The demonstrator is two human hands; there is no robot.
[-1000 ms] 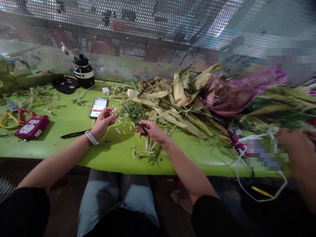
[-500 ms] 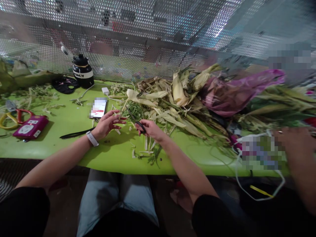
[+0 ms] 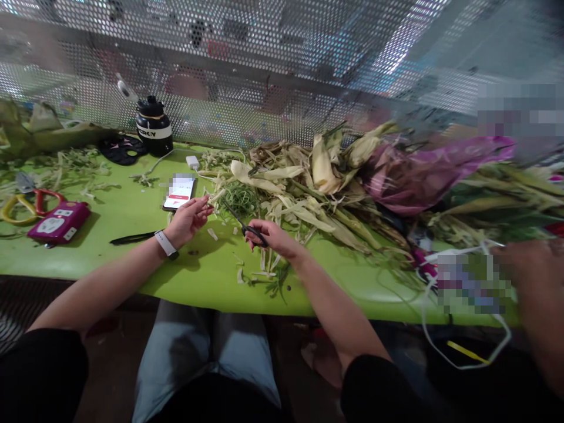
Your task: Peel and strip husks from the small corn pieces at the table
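Note:
My left hand, with a pale watch strap on its wrist, is pinched closed at the tip of a small pale plant sprig; its exact kind is too small to tell. In my right hand are scissors with dark handles, fingers wrapped round the loops. Their blades point up and left, near a heap of thin green shreds. Pale cut strips lie on the green tabletop below the scissors. A phone with a lit screen rests just beyond my left hand.
Dried corn husks and a pink plastic bag spread across the right. A black bottle stands at the back left. Red-and-yellow-handled shears lie by a magenta box. Another person's hand is at far right.
The spread fingers of my left hand have closed into a pinch. My right hand has shifted slightly with the scissors. The view has moved a little.

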